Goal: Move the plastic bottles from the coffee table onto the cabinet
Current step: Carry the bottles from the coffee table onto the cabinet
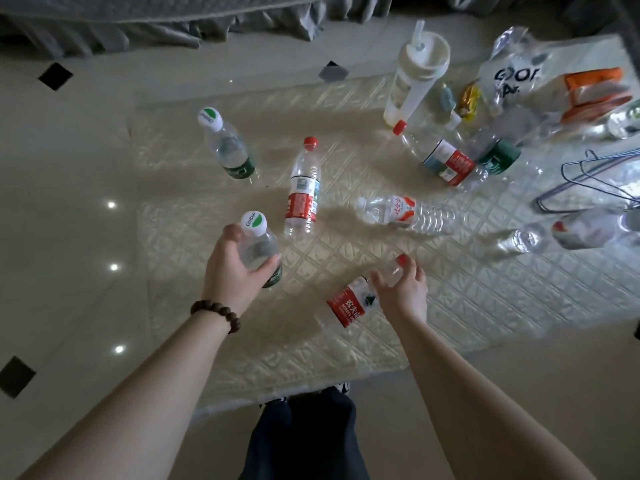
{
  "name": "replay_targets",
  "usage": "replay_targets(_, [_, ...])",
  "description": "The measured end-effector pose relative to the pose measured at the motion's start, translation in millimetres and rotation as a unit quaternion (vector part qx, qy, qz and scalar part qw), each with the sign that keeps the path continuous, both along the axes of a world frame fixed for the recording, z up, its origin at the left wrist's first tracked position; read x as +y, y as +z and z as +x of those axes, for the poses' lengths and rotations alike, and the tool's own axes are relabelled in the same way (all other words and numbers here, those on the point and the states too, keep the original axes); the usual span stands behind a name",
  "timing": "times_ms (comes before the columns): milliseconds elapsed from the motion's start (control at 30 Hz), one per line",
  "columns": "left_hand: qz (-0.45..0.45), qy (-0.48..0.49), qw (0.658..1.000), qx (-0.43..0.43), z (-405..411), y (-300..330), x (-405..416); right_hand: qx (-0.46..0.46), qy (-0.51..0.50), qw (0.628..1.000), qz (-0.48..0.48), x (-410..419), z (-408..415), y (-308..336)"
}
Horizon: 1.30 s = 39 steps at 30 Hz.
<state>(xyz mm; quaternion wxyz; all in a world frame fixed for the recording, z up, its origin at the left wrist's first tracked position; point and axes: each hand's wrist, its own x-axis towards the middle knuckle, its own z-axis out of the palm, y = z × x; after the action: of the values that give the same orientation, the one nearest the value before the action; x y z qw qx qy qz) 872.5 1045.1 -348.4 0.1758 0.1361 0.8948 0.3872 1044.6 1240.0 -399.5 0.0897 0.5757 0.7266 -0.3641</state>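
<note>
Near edge of coffee table [450,306]: my right hand [403,289] curled round neck of red-label bottle [349,304], which lies on its side, red cap far end. My left hand [230,268], bead bracelet [216,313] on wrist, grips upright green-label bottle [259,247] below white cap, near-left on table. Further in: red-cap bottle [303,188] mid-table, clear bottle [405,213] lying right of it. Second green-label bottle [228,147] far left. Far right: tall tumbler [414,74], plastic bag [516,74], wire hangers [588,181], more bottles blurred.
</note>
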Motion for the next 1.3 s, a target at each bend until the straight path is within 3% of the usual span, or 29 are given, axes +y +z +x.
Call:
replay_targets(200, [0.009,-0.022,0.999,-0.032,14.7,-17.0,10.8,-0.056,-0.093,0.992,-0.068,4.2,-9.0,-26.6])
replay_targets(467, [-0.008,-0.033,0.999,-0.037,19.8,-0.3,18.5,0.037,-0.131,0.986,-0.097,6.1,-11.7,-19.0])
replay_targets(933, [0.047,-0.072,0.996,0.022,47.7,182.3,36.7,0.185,-0.080,0.977,0.068,-5.2,34.0,219.2])
replay_targets(1300, [0.085,-0.210,0.974,0.025,114.0,241.0,52.0,0.222,-0.202,0.943,0.143,-58.0,129.7,284.6])
